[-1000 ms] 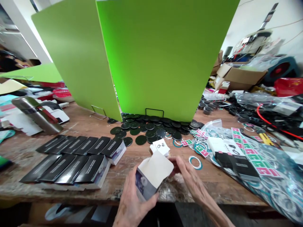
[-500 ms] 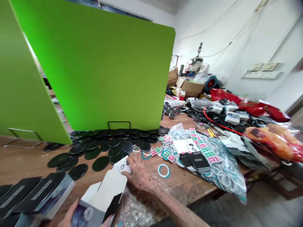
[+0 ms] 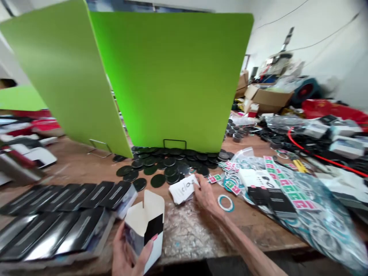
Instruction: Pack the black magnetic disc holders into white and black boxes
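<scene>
Worn tabletop (image 3: 73,161); left grip (image 3: 126,253) clamped round box (image 3: 154,230); right grip (image 3: 207,196) touching leaflets (image 3: 181,190), closure unclear.

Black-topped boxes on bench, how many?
10: six in the back row, four in the front row, left of the open box. More may be hidden past left edge.

I look across a worn wooden table (image 3: 74,161) at a broad green panel (image 3: 172,76), its left side glowing brightest — a second green panel (image 3: 66,84) angles off leftward. Beyond, I see a pale wall (image 3: 339,42) crossed by thin cables (image 3: 324,40) — and, lower right, dark floor (image 3: 297,267).
</scene>
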A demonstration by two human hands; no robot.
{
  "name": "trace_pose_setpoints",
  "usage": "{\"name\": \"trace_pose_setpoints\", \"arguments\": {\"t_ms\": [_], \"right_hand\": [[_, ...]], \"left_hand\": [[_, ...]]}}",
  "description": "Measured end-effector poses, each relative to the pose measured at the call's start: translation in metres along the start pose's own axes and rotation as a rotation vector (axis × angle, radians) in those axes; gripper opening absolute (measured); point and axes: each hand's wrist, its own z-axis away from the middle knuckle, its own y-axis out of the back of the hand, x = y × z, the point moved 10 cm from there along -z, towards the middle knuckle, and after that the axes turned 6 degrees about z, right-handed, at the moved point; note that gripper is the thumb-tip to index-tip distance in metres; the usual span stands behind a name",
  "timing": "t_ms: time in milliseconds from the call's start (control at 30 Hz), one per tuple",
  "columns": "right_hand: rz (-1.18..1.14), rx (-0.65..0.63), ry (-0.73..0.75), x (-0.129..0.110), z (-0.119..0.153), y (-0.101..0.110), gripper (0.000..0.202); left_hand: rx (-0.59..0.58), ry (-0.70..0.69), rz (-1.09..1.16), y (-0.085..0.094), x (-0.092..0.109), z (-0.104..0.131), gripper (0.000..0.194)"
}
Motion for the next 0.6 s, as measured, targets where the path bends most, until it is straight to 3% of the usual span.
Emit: {"name": "trace_pose_setpoints", "arguments": {"t_ms": [100, 233, 433, 600], "right_hand": [[-0.019, -0.02, -0.031, 0.005, -0.004, -0.001, 0.034], [0.064, -0.041, -0.01, -0.006, 0.01, -0.002, 0.034], [0.48, -0.099, 0.087, -0.039, 0.05, -0.025, 0.074], [0.827, -0.123, 0.149, -0.048, 0.054, -0.055, 0.057]], "left_hand": [[0.017, -0.004, 0.079, 0.003, 0.001, 0.005, 0.09], [-0.003, -0.031, 0.072, 0.005, -0.011, -0.001, 0.088], [-0.003, -0.078, 0.141, 0.01, -0.019, 0.003, 0.087], [-0.13, -0.091, 0.256, 0.003, -0.018, 0.011, 0.094]]}}
